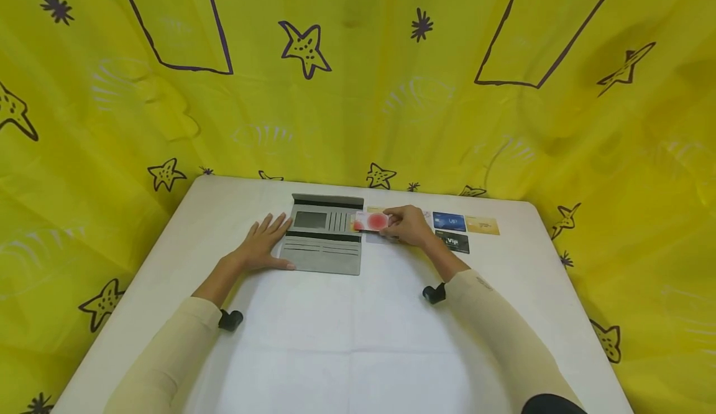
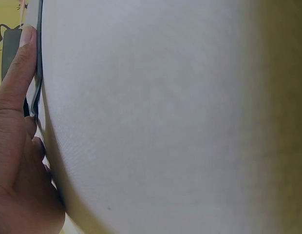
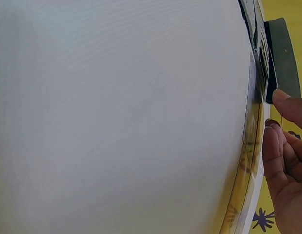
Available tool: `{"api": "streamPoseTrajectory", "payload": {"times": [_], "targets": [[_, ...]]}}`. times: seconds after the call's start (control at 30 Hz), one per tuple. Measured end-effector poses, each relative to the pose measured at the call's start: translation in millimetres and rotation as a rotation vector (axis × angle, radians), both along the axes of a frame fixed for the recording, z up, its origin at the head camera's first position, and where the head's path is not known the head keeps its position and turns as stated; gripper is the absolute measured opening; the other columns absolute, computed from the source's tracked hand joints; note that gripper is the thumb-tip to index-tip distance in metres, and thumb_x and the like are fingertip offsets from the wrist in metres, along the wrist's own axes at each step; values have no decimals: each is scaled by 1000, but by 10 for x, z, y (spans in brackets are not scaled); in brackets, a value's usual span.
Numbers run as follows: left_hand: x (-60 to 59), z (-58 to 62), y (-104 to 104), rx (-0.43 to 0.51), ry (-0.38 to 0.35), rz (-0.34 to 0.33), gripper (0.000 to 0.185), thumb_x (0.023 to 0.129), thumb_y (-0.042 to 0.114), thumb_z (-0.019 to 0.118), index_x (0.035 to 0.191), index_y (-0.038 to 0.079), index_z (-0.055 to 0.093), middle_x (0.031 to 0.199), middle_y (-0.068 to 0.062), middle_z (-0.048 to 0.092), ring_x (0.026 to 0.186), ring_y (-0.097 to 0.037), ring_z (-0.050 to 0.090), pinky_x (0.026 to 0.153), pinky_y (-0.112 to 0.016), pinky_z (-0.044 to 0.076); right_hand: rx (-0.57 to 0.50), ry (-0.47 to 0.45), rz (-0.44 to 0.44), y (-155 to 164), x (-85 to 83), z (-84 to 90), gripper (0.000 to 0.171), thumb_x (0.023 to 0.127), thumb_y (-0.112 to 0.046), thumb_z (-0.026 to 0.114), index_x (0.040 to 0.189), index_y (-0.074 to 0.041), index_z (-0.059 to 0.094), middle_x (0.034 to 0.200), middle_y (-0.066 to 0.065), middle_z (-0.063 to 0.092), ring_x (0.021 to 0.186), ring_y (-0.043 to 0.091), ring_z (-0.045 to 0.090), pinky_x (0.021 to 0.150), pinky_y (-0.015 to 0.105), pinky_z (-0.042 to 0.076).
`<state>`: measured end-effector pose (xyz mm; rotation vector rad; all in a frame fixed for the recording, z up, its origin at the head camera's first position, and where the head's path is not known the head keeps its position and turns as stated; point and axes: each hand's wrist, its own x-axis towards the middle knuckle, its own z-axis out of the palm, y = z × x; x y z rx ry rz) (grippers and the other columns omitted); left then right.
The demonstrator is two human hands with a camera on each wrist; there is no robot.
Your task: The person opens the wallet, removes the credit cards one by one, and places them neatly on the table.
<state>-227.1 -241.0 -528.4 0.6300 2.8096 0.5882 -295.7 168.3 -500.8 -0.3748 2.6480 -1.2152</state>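
While the flat left hand (image 1: 263,244) pressed the open grey wallet (image 1: 324,235) to hold it in place, the right hand (image 1: 407,224) pinched a white card with a red spot (image 1: 371,221) at the wallet's three o'clock edge.

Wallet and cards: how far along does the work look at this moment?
Early. The grey wallet lies open on the table, its card slots apparently unfilled, steadied by the left hand resting on its edge. In hand: the right hand pinches a white card with a red spot beside the wallet. Left on the table: a blue card, a gold card and a black VIP card.
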Motion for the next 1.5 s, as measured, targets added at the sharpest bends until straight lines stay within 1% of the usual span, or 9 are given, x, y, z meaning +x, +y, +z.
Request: {"api": "streamPoseTrajectory", "payload": {"times": [0.23, 0.33, 0.5, 0.67, 0.83, 1.1, 1.2, 1.5], "targets": [[0, 38, 16, 10, -7, 0, 121, 82, 61, 83, 167, 3, 20, 174, -22, 9, 158, -49, -2, 122, -68, -2, -27, 25, 0, 82, 28, -20, 54, 84, -10, 89, 132, 5, 70, 92, 9, 72, 80, 21, 61, 67, 25, 51], [5, 33, 16, 16, -1, -2, 120, 82, 60, 83, 167, 2, 21, 173, -23, 9, 157, -49, -1, 122, -69, -2, -49, 31, -5, 114, 49, -32, 53, 84, -10, 89, 132, 6, 69, 91, 9, 71, 78, 20, 60, 65, 24, 50], [12, 7, 0, 0, 5, -2, 121, 82, 62, 82, 167, 2, 20, 174, -23, 9, 157, -50, -1, 122, -69, -1, -78, 28, -9, 164, 103, -43, 53, 86, -9, 88, 133, 7, 68, 91, 10, 69, 77, 20, 58, 63, 23, 49], [19, 2, -5, 4, 1, 2, 120, 82, 61, 82, 167, 2, 21, 174, -23, 9, 158, -50, -1, 122, -69, -1, -102, 24, -26, 221, 144, -61, 52, 86, -7, 88, 132, 7, 68, 90, 11, 69, 76, 21, 60, 61, 22, 51], [25, 7, -6, 3, 2, 1, 119, 83, 58, 83, 167, 2, 21, 173, -23, 10, 158, -49, -1, 122, -69, -1, -89, 47, -31, 287, 178, -73, 52, 86, -7, 87, 132, 7, 68, 90, 10, 70, 77, 20, 61, 63, 22, 51], [13, -2, -9, -6, 13, 4, 118, 83, 57, 84, 167, 2, 21, 174, -22, 9, 158, -49, -1, 122, -69, -1, -88, 47, -44, 378, 253, -58, 53, 85, -8, 88, 132, 8, 68, 91, 10, 70, 79, 21, 61, 63, 23, 51], [10, -3, -15, -7, 13, 5, 119, 83, 57, 84, 167, 2, 20, 174, -22, 9, 158, -49, -2, 122, -69, -1, -93, 60, -52, 404, 285, -57, 53, 85, -8, 88, 132, 8, 68, 91, 11, 70, 79, 23, 60, 64, 23, 51], [17, 7, -11, -3, 7, 1, 118, 84, 56, 84, 167, 1, 20, 174, -23, 9, 158, -49, -2, 122, -69, -1, -134, 81, -109, 502, 381, -128, 51, 84, -6, 88, 131, 5, 69, 91, 10, 72, 79, 20, 63, 65, 23, 52]]}}
